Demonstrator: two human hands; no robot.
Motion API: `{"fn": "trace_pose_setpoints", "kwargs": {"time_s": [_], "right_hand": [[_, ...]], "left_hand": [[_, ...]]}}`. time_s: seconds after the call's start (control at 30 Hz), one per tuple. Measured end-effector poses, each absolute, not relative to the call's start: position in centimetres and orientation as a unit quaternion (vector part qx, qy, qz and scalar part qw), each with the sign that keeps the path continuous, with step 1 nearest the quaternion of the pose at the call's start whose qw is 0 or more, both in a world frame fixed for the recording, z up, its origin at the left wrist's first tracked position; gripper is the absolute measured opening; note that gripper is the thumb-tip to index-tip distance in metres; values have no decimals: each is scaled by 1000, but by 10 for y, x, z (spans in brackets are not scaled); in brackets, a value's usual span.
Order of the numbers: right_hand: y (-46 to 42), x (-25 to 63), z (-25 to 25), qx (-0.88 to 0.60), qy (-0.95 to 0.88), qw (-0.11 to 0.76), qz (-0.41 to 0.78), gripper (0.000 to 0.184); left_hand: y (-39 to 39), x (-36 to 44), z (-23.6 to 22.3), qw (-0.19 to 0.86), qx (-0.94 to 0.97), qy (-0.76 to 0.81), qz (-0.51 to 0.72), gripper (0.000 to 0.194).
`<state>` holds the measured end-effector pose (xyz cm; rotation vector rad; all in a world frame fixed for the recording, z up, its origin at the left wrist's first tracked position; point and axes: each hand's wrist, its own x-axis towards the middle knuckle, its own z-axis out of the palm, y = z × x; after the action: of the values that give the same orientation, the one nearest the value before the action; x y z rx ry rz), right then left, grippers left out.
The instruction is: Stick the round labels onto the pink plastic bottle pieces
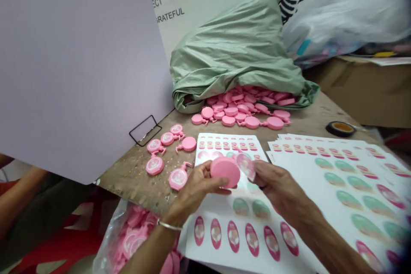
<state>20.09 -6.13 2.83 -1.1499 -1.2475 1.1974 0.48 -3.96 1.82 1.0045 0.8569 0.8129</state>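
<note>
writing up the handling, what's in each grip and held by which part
The left grip holds a pink disc by its left edge and lower face. The right grip pinches what looks like a sticker by its right edge.

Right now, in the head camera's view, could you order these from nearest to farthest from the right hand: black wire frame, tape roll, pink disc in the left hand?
1. Pink disc: just left of it, in the left hand.
2. Tape roll: farther back, to the right.
3. Black wire frame: well left, beside the pale panel.
</note>
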Motion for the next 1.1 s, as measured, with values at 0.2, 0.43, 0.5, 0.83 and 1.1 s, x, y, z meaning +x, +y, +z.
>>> {"fn": "trace_pose_setpoints", "kwargs": {"time_s": [0.2,0.43,0.5,0.83,1.1], "right_hand": [[-94,177,10,-426,-428,483,634,32],[-106,178,1,-418,-379,483,670,32],[-104,181,2,-426,-395,489,650,34],[-97,201,-5,-478,-401,498,602,31],[-97,214,6,-571,-586,424,387,29]], "left_hand": [[-96,26,10,744,392,362,403,49],[-98,25,2,815,243,306,427,40],[-95,26,-1,808,228,323,437,33],[-92,49,0,801,217,346,437,33],[-87,43,-6,813,172,365,421,49]]}}
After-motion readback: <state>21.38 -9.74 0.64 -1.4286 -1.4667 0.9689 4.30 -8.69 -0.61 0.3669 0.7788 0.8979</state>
